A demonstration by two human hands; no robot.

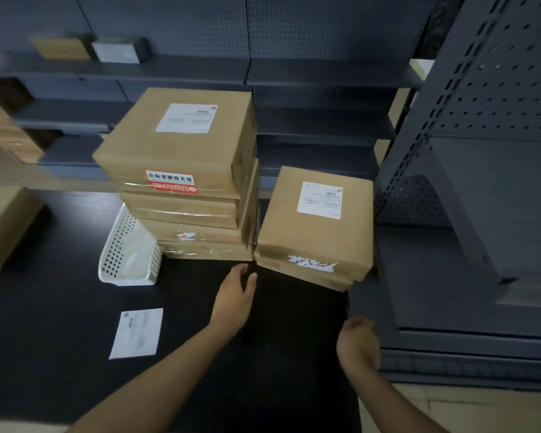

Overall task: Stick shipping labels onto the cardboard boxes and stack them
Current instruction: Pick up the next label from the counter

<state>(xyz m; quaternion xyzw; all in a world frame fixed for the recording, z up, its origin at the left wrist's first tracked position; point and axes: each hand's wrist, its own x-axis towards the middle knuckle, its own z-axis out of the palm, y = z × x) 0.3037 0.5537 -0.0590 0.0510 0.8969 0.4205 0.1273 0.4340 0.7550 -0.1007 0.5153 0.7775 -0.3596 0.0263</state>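
Note:
A stack of several cardboard boxes [181, 157] stands on the black table [60, 323]; its top box carries a white shipping label [186, 118] and a red sticker on the front. Beside it on the right is a lower pile of boxes [316, 226], also with a white label [319, 200] on top, near the table's right edge. A loose shipping label [137, 333] lies flat on the table at the left. My left hand [235, 295] hovers empty with relaxed fingers just in front of the two piles. My right hand [358, 342] hangs loosely curled at the table's right edge, holding nothing.
A white perforated plastic basket [128, 254] leans against the left side of the tall stack. Another cardboard box [3, 226] sits at the table's far left. Dark pegboard shelving [481, 151] rises behind and to the right, with small boxes on an upper shelf.

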